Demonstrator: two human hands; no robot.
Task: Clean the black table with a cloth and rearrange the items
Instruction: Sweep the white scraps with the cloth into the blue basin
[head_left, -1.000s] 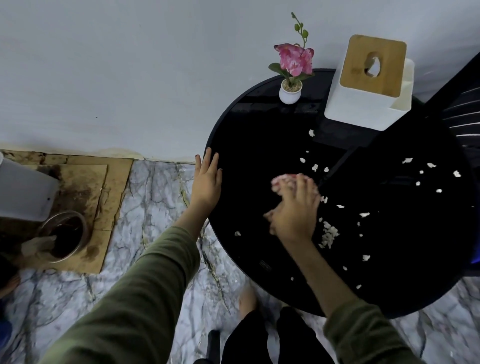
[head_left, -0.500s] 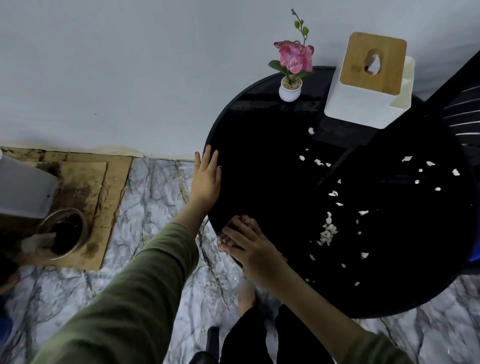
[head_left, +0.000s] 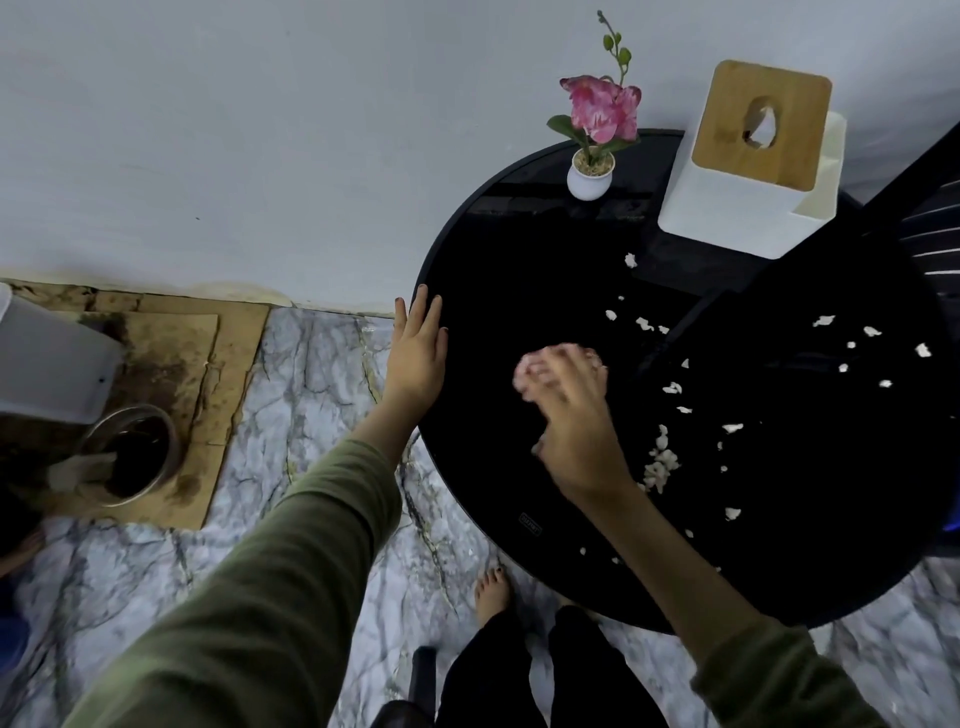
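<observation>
The right hand (head_left: 574, 415) swept the pink cloth (head_left: 540, 366) from the table's (head_left: 483, 260) near-left edge, where it was 0.5 s earlier, back toward the middle, close to its spot of 1 s before. The loose white scraps (head_left: 660, 462) beside it drew into a tighter heap, now just right of the wrist.

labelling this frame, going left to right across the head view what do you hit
glass bowl → left hand → pink cloth under the right hand → flower pot → pile of white scraps → tissue box
</observation>
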